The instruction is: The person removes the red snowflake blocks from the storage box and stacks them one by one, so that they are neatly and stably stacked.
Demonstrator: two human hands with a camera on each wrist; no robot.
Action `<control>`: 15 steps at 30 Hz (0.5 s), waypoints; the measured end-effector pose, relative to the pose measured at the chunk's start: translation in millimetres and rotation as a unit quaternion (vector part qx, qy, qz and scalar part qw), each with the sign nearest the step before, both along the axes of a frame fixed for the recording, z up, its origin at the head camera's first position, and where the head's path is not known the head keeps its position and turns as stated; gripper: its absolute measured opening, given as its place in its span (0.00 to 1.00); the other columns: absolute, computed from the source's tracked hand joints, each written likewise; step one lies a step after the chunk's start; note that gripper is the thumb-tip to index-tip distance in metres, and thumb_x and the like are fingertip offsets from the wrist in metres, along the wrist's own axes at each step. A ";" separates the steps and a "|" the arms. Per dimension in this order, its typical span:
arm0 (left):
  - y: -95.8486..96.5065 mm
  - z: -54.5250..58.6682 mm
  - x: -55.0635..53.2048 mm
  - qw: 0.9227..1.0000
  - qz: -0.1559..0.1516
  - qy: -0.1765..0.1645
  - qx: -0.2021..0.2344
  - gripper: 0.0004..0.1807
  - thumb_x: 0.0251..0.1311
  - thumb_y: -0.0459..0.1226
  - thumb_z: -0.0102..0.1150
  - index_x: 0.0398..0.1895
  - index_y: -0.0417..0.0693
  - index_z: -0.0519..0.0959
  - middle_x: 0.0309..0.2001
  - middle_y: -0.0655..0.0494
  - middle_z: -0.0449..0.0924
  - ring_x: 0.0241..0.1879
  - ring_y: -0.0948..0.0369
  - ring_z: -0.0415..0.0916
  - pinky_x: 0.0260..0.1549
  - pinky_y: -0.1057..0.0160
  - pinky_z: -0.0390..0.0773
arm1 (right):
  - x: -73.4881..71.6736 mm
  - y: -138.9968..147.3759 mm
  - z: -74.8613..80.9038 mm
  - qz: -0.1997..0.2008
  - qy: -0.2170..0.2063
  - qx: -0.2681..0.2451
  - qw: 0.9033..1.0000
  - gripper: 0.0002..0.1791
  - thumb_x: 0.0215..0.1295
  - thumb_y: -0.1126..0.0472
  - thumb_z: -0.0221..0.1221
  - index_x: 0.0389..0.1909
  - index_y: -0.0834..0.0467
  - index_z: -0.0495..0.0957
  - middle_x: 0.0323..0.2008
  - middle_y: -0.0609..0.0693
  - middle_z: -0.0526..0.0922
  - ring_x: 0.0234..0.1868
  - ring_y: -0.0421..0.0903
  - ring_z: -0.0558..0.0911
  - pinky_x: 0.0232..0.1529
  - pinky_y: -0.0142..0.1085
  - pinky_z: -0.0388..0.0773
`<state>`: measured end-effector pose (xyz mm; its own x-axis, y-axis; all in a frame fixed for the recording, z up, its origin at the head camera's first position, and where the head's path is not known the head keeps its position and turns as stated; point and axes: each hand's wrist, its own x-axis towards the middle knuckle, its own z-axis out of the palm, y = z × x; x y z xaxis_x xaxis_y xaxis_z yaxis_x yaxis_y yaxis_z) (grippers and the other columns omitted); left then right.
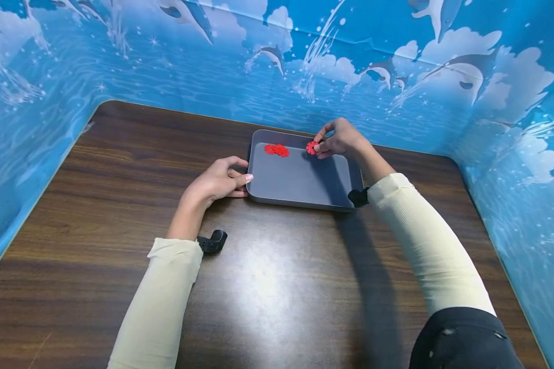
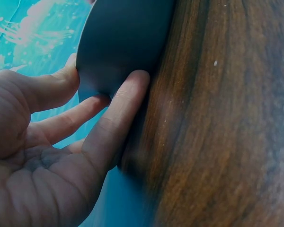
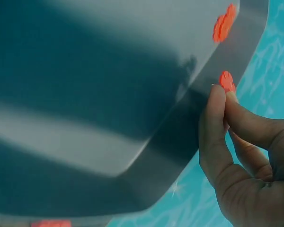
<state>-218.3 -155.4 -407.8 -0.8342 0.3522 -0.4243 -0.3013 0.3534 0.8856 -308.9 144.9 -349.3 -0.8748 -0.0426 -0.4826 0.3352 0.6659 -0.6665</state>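
A grey rectangular tray (image 1: 300,177) lies on the wooden table. My left hand (image 1: 222,179) holds its left end; in the left wrist view, the thumb is at the rim and fingers touch the outer wall (image 2: 128,42). Over the tray's far side, my right hand (image 1: 339,139) pinches a red notched plastic disc (image 1: 311,148) between thumb and fingertips. That disc (image 3: 226,80) appears above the sloping tray wall in the right wrist view. Several similar red discs (image 1: 278,150) lie overlapping in the tray's far left corner.
Behind the brown table (image 1: 166,154) hangs a blue dolphin-print cloth (image 1: 203,77), which also lines both sides. Past the tray's edge, a red thing (image 3: 51,223) is partly cut off in the right wrist view. The right arm's shadow crosses tray and table.
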 end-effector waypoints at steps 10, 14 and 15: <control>3.6 1.2 -1.8 1.000 -0.005 0.000 -0.002 0.33 0.82 0.40 0.56 0.84 0.46 0.60 0.62 0.38 0.76 0.43 0.58 0.85 0.49 0.66 0.91 | 4.0 46.6 19.0 -0.021 -0.008 0.016 1.000 0.13 0.77 0.69 0.62 0.58 0.67 0.79 0.36 0.54 0.86 0.31 0.41 0.91 0.60 0.47 0.89; 2.3 1.0 -0.8 1.000 -0.006 0.000 -0.005 0.33 0.82 0.40 0.56 0.84 0.45 0.59 0.61 0.37 0.76 0.43 0.58 0.86 0.51 0.64 0.91 | 8.0 62.6 21.3 -0.018 -0.017 0.018 1.000 0.15 0.77 0.68 0.62 0.61 0.66 0.78 0.33 0.51 0.88 0.33 0.42 0.92 0.56 0.42 0.91; 2.2 0.7 -0.6 1.000 -0.007 0.000 -0.004 0.33 0.82 0.40 0.56 0.84 0.44 0.59 0.61 0.37 0.76 0.43 0.58 0.86 0.51 0.64 0.91 | 9.2 67.5 21.9 -0.018 -0.020 0.022 0.999 0.16 0.78 0.67 0.62 0.62 0.66 0.78 0.33 0.50 0.89 0.35 0.42 0.93 0.55 0.41 0.91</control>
<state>-219.0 -153.1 -407.1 -0.8295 0.3598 -0.4273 -0.2961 0.3653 0.8825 -299.7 212.4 -327.4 -0.8555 0.0102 -0.5178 0.3852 0.6808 -0.6230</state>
